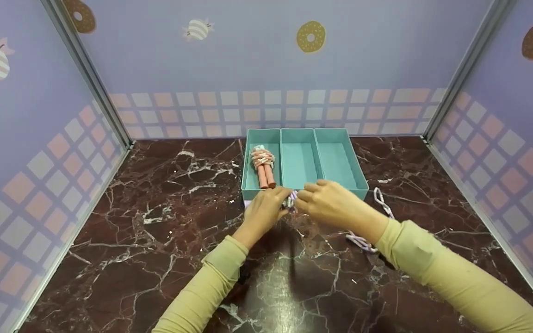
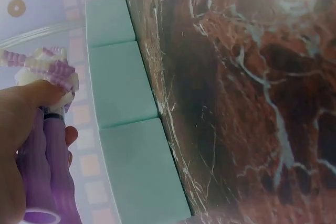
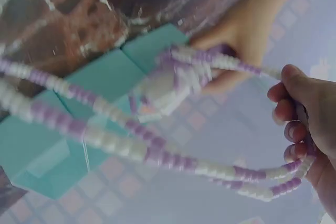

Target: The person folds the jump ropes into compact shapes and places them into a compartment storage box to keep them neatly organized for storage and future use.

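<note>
My left hand (image 1: 265, 206) grips the two purple handles (image 2: 59, 156) of a beaded jump rope, its thumb pressing on rope wound around their upper ends. In the right wrist view the wound purple-and-white bundle is blurred. My right hand (image 1: 333, 203) holds the loose beaded rope (image 3: 170, 158) between curled fingers and thumb, with a strand stretched across to the bundle. More of that beaded rope (image 1: 361, 243) hangs by the right forearm. Both hands are just in front of a teal box (image 1: 300, 162). A pink-handled jump rope (image 1: 263, 162), bundled, lies in its left compartment.
The box has three compartments side by side; the middle and right ones show bare floors. It stands on a dark red marbled tabletop (image 1: 178, 194). Lilac panels (image 1: 257, 60) with checks and sweets enclose the back and both sides.
</note>
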The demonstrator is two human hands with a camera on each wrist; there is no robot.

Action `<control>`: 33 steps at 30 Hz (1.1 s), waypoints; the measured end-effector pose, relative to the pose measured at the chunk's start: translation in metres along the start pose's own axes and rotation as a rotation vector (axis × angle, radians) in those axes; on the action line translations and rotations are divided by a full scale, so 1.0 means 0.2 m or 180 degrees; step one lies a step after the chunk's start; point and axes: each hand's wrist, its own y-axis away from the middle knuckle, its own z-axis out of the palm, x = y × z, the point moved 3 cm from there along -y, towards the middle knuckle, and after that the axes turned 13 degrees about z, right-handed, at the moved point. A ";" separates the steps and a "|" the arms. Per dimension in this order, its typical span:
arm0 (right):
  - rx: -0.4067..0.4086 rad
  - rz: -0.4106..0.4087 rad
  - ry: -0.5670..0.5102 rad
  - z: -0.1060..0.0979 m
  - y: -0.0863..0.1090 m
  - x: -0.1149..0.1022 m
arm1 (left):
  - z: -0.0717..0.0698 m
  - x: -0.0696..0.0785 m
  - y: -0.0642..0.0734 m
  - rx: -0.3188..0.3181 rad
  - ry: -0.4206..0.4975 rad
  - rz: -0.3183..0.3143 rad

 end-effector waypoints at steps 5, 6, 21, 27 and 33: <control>0.0012 0.0090 -0.0451 0.03 -0.05 0.08 | -0.01 0.07 0.03 -0.0162 -0.0101 0.0437; -0.0010 0.0114 -0.0581 0.05 -0.05 0.09 | -0.01 0.08 0.04 -0.0186 -0.0101 0.0522; -0.0490 0.0986 -0.2910 0.32 0.04 0.24 | -0.12 0.20 0.11 0.0520 0.0644 0.0983; -0.0809 0.1487 -0.3778 0.40 0.07 0.26 | -0.17 0.20 0.09 0.0891 0.1020 0.0680; -0.0841 0.1654 -0.4599 0.49 0.10 0.24 | -0.16 0.20 0.08 0.1143 0.1469 0.0331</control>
